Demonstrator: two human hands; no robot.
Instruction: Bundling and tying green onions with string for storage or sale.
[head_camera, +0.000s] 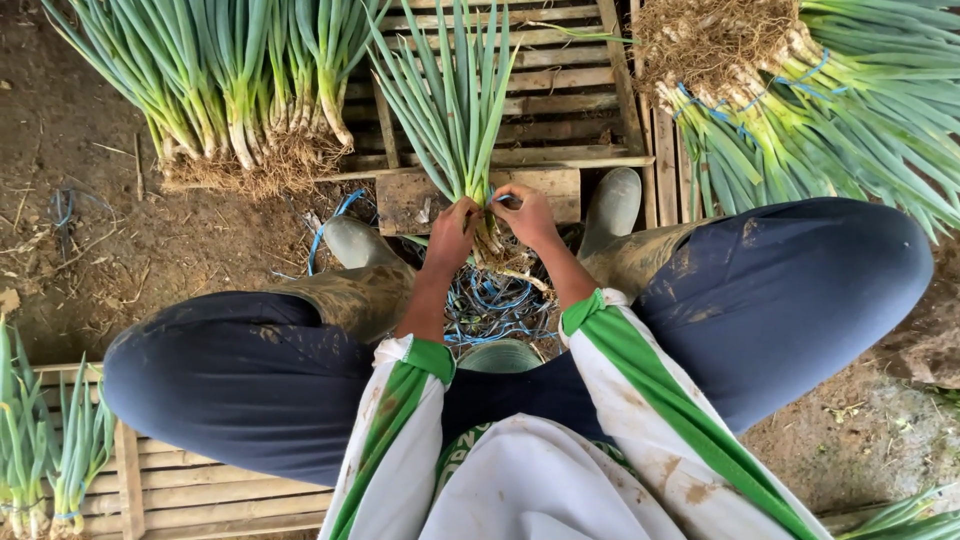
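Head view, one moment, as we logged it. Item one: a small bundle of spring onions (455, 110), upright between the knees, leaves fanning upward, roots down. Our left hand (452, 235) gripped it just above the roots, fingers clamped together round the stalks. Our right hand (527, 215) sat touching the same spot from the other side, fingers pinched shut on a thin blue tie (503, 198) at the bundle's neck. Item two: a tangle of blue ties (492, 305) lay on the ground directly below the hands, between two muddy rubber boots (612, 205). Item three: a wooden pallet (560, 100) lay ahead of the boots. Item four: a loose heap of spring onions (235, 90) lay upper left, roots toward us. Item five: bundles already bound with blue ties (800, 110) lay upper right, roots up. Item six: further bundles (45, 450) rested on a second pallet at lower left.
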